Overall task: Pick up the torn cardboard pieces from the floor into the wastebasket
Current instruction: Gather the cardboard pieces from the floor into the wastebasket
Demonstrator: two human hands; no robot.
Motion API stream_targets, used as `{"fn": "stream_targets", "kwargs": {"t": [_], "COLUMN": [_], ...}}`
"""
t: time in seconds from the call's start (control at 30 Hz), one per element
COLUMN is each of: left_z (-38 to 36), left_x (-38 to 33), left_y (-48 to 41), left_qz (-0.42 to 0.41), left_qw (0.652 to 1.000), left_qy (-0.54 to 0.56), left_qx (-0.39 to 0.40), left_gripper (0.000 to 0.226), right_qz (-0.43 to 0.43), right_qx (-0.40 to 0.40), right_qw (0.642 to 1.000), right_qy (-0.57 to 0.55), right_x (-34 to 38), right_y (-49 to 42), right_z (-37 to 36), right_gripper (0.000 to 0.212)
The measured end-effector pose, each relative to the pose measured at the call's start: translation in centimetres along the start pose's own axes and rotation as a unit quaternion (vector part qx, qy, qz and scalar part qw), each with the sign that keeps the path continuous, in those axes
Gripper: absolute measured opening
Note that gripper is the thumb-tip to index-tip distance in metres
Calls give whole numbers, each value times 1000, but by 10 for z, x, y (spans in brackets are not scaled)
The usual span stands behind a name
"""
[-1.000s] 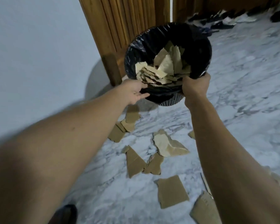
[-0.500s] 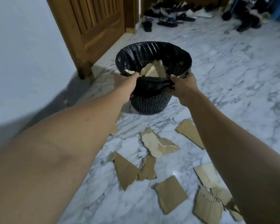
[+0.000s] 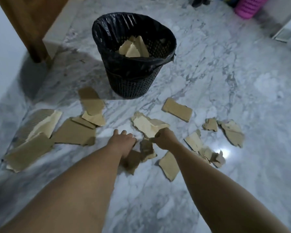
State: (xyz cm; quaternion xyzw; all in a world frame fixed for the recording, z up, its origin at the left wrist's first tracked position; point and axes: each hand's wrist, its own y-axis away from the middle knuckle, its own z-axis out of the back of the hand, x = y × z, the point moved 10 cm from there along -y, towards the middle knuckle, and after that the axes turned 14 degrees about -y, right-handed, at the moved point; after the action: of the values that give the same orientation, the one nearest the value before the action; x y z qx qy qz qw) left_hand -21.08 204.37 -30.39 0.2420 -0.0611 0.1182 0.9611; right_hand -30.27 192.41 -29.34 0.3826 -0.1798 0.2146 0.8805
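Right hand (image 3: 165,138) is pinching the near edge of a pale torn cardboard piece (image 3: 148,125), fingers curling tight on it. Left hand (image 3: 124,140) is hovering just to its left, fingers loosely spread, gripping nothing. Other scraps (image 3: 176,109) are lying all around, and the black-lined wastebasket (image 3: 133,81) is standing farther off, already holding some cardboard.
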Motion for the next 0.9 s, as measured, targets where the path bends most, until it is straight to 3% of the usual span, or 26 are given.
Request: {"fn": "stream_targets", "kwargs": {"t": [0.1,0.27,0.37,0.47,0.53,0.67,0.8,0.9], "left_z": [-11,-27,-39,-36,-37,-67,-95,-103], "left_x": [6,14,23,45,69,132,165,159], "left_y": [1,10,22,31,40,71,89,93], "left_qz": [20,27,71,116,141,213,236,217], "left_qw": [1000,997,995,991,987,965,956,961], "left_qy": [-4,-21,-13,23,64,140,153,170], "left_qx": [-14,65,65,55,48,57,80,36], "left_gripper": [37,15,32,42,43,58,59,70], "right_qz": [-43,-52,-53,-10,40,99,151,152], "right_qx": [-34,-119,-132,-102,-60,0,52,32], "right_qw": [998,983,978,989,997,995,987,988], "right_qy": [-28,-127,-150,-110,-12,-2,15,4], "right_x": [-13,-23,-20,8,39,90,145,177], "right_y": [5,7,14,15,7,-20,-39,-71], "right_z": [-30,-49,-52,-49,-53,-81,-113,-122], "right_gripper": [33,43,43,24,2,34,14,33]}}
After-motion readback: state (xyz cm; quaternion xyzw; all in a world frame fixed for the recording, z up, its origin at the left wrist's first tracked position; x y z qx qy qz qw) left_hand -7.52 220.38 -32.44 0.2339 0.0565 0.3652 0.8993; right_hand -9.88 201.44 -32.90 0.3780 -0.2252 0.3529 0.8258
